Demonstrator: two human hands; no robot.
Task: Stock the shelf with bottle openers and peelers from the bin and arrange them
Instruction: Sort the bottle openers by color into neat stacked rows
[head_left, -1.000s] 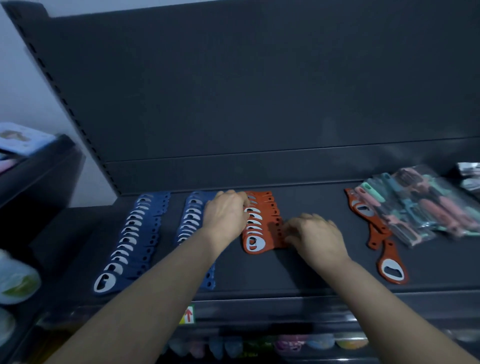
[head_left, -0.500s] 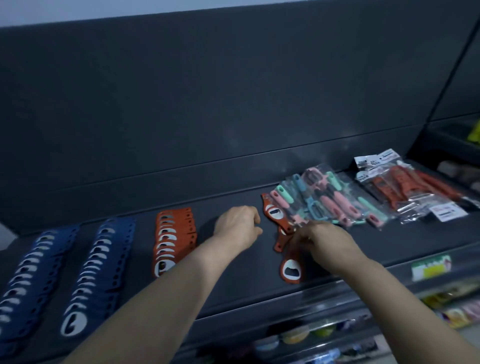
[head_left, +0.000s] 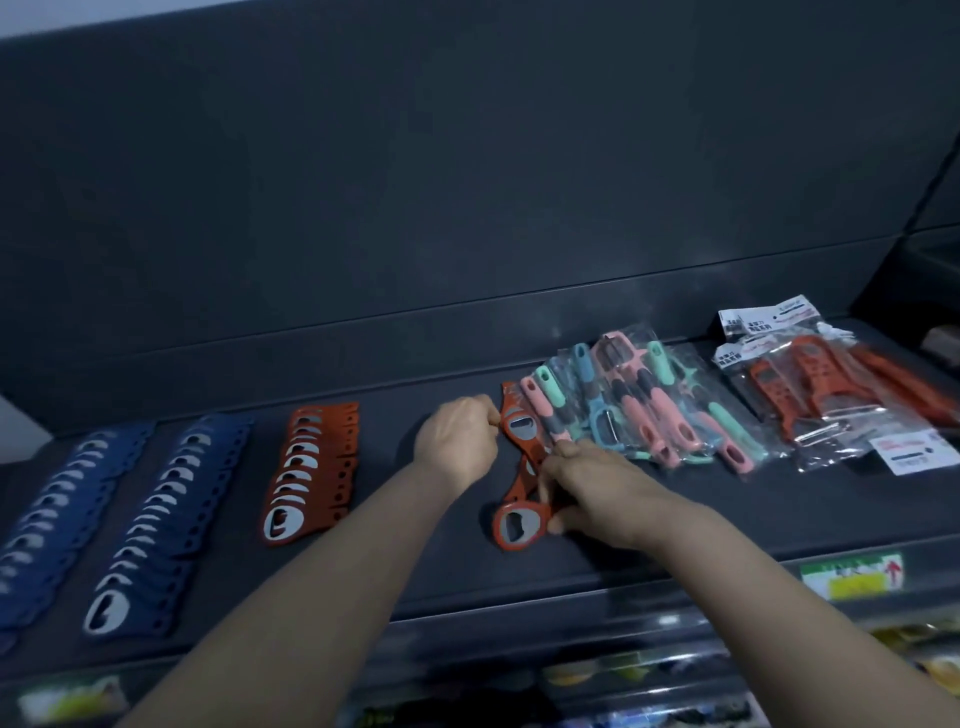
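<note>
Both hands are being taken off the row of orange openers, where they lay a second ago, and carried rightward to the loose openers. The left hand, curled and apart from them half a second ago, is now being closed on the head edge of the far loose opener. The right hand is being wrapped around the near loose opener, thumb beside its ring. The packed orange peelers are being brought fully into view.
</note>
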